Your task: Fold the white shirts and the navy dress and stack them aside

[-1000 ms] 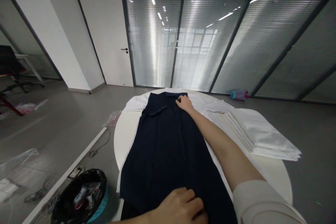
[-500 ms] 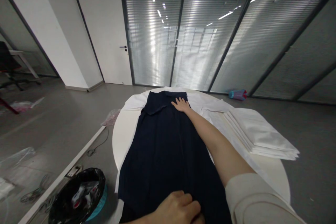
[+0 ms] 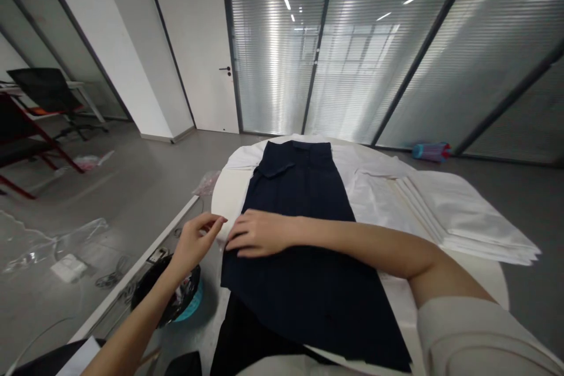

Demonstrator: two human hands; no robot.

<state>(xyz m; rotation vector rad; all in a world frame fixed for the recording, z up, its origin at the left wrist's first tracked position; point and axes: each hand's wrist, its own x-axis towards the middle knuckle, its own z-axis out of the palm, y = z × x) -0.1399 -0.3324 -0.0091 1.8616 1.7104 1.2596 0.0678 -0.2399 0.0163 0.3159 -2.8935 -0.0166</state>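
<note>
A dark navy skirt (image 3: 304, 200) lies spread on a round white table (image 3: 227, 191), its waistband at the far end and its wider hem towards me. Across it reaches my right hand (image 3: 259, 234), lying palm down near the skirt's left edge with the fingers stretched out. My left hand (image 3: 198, 241) hovers just beside that edge, its fingers bent and apart from the thumb, with nothing visible between them. A folded flap of the skirt shows below the waistband on the left. White cloth (image 3: 374, 197) lies under and to the right of the skirt.
A stack of folded white cloth (image 3: 476, 211) sits on the table's right side. Down on the left stands a blue bin with a black liner (image 3: 194, 282). Cables, plastic wrap (image 3: 88, 235) and a dark chair (image 3: 44, 94) are further left. Glass partitions stand behind.
My right hand has come back from the waistband to the skirt's left edge. My left hand has moved from the near part of the skirt out to the left. The view has shifted left.
</note>
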